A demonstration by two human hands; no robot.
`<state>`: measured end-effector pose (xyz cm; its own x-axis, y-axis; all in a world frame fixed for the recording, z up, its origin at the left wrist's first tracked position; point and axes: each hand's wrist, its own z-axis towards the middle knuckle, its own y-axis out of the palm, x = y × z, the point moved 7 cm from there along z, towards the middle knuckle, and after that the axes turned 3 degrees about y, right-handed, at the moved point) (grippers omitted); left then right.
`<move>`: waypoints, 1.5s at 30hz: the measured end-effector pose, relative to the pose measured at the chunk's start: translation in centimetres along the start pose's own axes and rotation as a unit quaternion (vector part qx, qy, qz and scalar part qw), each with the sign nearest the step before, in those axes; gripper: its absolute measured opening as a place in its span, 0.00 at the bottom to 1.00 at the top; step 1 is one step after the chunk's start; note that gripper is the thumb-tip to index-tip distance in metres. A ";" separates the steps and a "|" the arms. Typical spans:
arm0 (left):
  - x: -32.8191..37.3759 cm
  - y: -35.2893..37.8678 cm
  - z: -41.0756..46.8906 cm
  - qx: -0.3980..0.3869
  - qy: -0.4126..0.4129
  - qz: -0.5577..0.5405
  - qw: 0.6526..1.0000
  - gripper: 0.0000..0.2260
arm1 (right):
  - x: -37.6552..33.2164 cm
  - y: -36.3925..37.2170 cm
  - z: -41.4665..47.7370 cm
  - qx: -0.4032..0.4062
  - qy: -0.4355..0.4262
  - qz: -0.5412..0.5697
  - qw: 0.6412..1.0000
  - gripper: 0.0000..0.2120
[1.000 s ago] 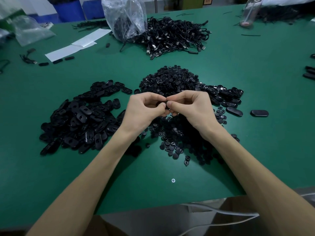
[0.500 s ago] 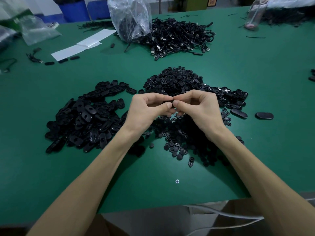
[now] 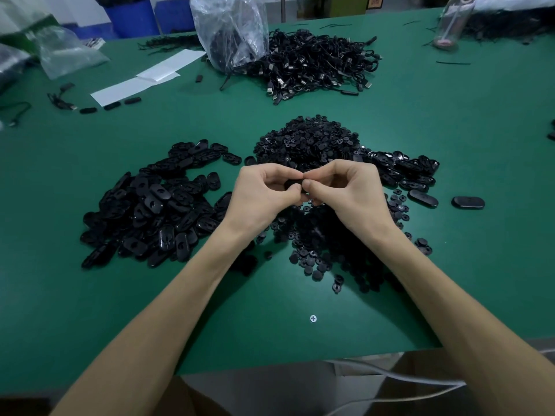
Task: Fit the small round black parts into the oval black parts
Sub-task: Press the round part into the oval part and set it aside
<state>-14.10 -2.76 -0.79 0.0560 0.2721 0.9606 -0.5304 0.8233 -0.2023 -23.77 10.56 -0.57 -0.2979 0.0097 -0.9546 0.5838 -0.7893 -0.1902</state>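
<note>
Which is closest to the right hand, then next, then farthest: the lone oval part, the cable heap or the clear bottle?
1. The lone oval part, just right of the right hand.
2. The cable heap, behind, mid-table.
3. The clear bottle, far back right.

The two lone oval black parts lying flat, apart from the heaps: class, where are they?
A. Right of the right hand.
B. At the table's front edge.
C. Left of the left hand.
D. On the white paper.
A: the two lone oval parts lie on the green table to the right of the right hand, which together with the left hand pinches a black part.
</note>
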 end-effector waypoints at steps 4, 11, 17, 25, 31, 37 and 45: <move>-0.1 0.0 0.0 0.020 -0.008 0.011 1.000 0.08 | -0.2 0.3 -0.3 0.002 -0.015 -0.005 1.000 0.03; 0.3 -0.5 0.0 -0.023 -0.010 -0.048 0.999 0.07 | -0.7 -0.1 -0.4 0.005 -0.017 -0.007 1.000 0.04; 0.3 -0.7 0.1 -0.055 -0.018 -0.079 0.995 0.09 | -0.5 -0.1 -0.2 0.001 -0.006 -0.018 1.000 0.03; 0.2 -0.6 0.1 -0.064 -0.017 -0.048 0.997 0.10 | -0.2 -0.1 -0.2 -0.004 0.016 -0.029 0.999 0.03; 0.1 -0.2 0.0 -0.035 0.003 0.043 0.998 0.08 | -0.1 0.0 -0.4 0.002 0.032 -0.046 0.998 0.03; 0.1 0.0 -0.1 0.011 0.001 0.128 0.992 0.10 | -0.3 0.5 -0.6 0.003 0.032 -0.059 0.998 0.03; 0.3 -0.4 0.0 0.013 0.013 0.090 0.996 0.07 | -0.5 0.2 -0.5 0.007 0.024 -0.039 0.999 0.03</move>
<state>-13.88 -2.98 -0.43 -0.0197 0.4269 0.9041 -0.5554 0.7473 -0.3649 -23.13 10.67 -0.29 -0.3047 0.1003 -0.9472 0.5503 -0.7932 -0.2610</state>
